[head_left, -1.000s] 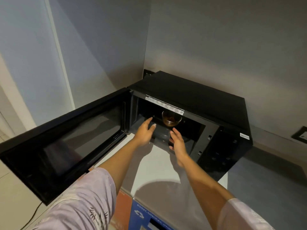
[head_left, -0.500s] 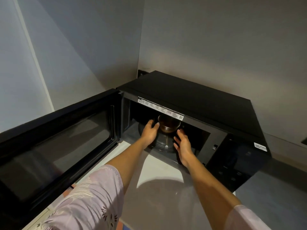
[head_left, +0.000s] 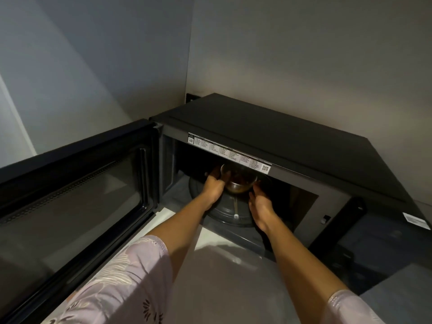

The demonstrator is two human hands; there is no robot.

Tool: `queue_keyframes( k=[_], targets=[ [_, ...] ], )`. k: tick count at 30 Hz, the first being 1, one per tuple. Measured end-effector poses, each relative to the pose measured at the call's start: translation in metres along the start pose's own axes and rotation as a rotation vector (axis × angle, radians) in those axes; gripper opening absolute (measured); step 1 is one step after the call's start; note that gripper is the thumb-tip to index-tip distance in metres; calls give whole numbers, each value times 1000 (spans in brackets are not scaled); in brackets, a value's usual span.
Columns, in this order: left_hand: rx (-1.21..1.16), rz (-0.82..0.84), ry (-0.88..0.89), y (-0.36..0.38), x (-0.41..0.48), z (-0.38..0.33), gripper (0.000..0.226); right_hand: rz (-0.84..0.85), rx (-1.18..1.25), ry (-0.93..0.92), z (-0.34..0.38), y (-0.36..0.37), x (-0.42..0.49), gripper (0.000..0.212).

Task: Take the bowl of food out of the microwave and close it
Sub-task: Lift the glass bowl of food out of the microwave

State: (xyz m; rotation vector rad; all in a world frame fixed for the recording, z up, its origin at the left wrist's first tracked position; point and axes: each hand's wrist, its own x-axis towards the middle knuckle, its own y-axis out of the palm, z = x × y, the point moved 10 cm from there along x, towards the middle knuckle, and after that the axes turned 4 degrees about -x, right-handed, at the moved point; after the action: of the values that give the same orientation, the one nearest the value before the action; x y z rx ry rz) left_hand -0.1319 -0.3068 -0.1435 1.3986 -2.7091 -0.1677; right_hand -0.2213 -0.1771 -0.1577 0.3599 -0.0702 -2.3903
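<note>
A black microwave (head_left: 280, 136) stands in a corner with its door (head_left: 81, 195) swung wide to the left. Inside, a clear glass bowl (head_left: 238, 183) with brown food sits over the glass turntable (head_left: 229, 211), partly hidden under the top frame. Both my arms reach into the cavity. My left hand (head_left: 214, 185) wraps the bowl's left side, with fingers at its rim. Against the lower right side of the bowl press the fingers of my right hand (head_left: 259, 204). I cannot tell whether the bowl is lifted off the turntable.
The open door juts far out on my left at arm level. A pale surface (head_left: 222, 277) lies in front of the microwave under my arms. The control panel (head_left: 374, 242) is at the right. Walls close in behind and to the left; a dark socket (head_left: 191, 98) sits in the corner.
Both hands have gone deeper into the cavity, from hovering in front of the bowl to closing on its two sides. My head has moved closer and lower.
</note>
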Motion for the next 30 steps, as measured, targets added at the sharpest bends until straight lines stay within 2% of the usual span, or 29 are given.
queue_keyframes(
  k=[3, 7, 11, 13, 14, 17, 25, 30],
  targets=[
    [-31, 42, -67, 4, 10, 17, 53, 28, 31, 19, -1, 6, 5, 43],
    [-65, 39, -90, -3, 2, 10, 37, -22, 103, 51, -2, 6, 5, 20],
    [-130, 46, -113, -10, -26, 4, 5, -105, 109, 83, -9, -2, -3, 17],
    [-143, 52, -104, -14, -43, 0, 7, -151, 107, 92, -8, -6, -14, 27],
    [-149, 59, -84, -15, -51, -5, 15, -160, 113, 90, -7, -7, -19, 30],
    [-140, 51, -42, -22, -80, -19, 34, -140, 69, 66, -3, -5, -39, 24],
    [-113, 55, 3, -38, -167, -41, 34, -153, -69, 82, -10, -14, -106, 25],
    [-120, 94, -10, -41, -211, -34, 37, -186, -134, 111, -28, -30, -143, 3]
  ],
)
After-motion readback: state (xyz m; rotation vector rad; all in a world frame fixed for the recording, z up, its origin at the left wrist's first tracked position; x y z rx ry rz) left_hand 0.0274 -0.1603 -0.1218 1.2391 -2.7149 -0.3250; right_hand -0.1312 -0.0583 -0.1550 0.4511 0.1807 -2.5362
